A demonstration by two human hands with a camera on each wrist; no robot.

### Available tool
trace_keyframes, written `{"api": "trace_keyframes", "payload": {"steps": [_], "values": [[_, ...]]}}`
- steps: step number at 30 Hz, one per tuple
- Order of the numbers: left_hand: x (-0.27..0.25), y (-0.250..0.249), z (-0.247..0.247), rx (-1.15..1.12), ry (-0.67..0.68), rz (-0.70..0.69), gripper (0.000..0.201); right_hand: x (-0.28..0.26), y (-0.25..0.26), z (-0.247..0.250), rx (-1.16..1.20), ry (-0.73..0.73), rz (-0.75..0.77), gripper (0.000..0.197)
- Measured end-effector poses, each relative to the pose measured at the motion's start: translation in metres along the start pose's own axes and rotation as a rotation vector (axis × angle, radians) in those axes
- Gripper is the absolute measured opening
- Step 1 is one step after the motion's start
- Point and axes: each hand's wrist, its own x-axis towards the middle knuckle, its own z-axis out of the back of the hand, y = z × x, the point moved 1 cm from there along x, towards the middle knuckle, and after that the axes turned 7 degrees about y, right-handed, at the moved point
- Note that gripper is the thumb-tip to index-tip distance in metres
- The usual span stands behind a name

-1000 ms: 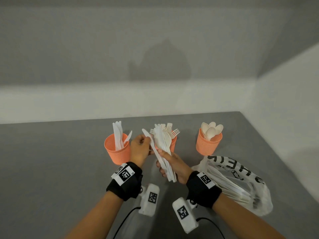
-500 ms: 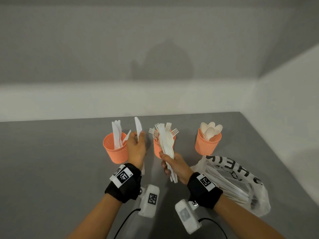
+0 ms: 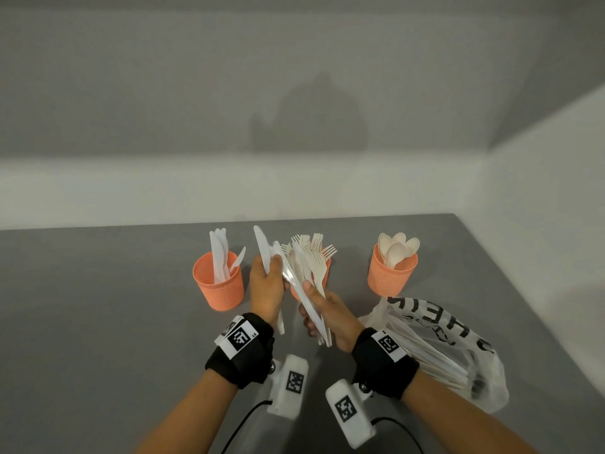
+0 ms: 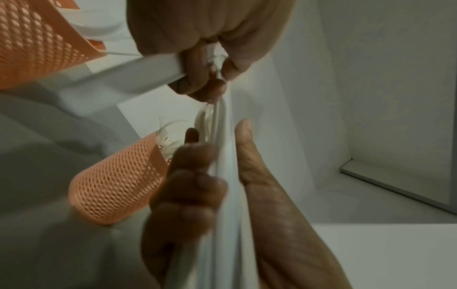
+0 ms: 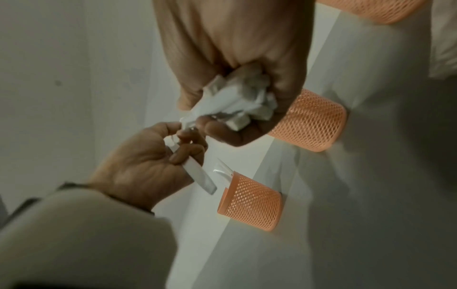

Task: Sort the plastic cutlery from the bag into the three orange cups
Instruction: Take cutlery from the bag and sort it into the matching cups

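Note:
My left hand grips a white plastic knife, blade pointing up, and its fingertips also pinch the top of another piece in the bundle. My right hand grips a bundle of white cutlery by the handles, forks fanned upward. The hands meet in front of the middle orange cup, which holds forks and is mostly hidden. The left cup holds knives. The right cup holds spoons.
A crumpled clear plastic bag with more white cutlery lies on the grey table to the right of my right wrist. A white wall runs close along the table's right and far edges.
My left hand, still holding the knife, has moved right from beside the knife cup back to the bundle and now pinches another piece. The right hand has tilted the bundle towards it.

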Motion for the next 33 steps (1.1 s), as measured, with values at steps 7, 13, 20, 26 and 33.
{"api": "trace_keyframes", "payload": {"steps": [7, 13, 20, 26, 33], "values": [[-0.008, 0.013, -0.008, -0.036, 0.051, 0.042, 0.022, 0.008, -0.003, -0.003, -0.069, -0.137, 0.141, 0.029], [-0.014, 0.019, -0.010, 0.005, 0.090, 0.120, 0.029, 0.013, -0.009, -0.004, -0.156, -0.161, 0.241, 0.041], [-0.010, 0.025, 0.000, 0.025, 0.029, 0.070, 0.028, 0.010, -0.008, -0.010, -0.138, -0.146, 0.139, 0.037], [0.008, 0.013, 0.029, -0.132, -0.113, 0.075, 0.030, 0.007, -0.004, -0.005, -0.089, -0.201, 0.050, 0.022], [0.056, -0.032, 0.081, -0.090, -0.302, -0.078, 0.039, 0.002, 0.004, -0.005, -0.073, -0.064, -0.022, 0.014]]}}
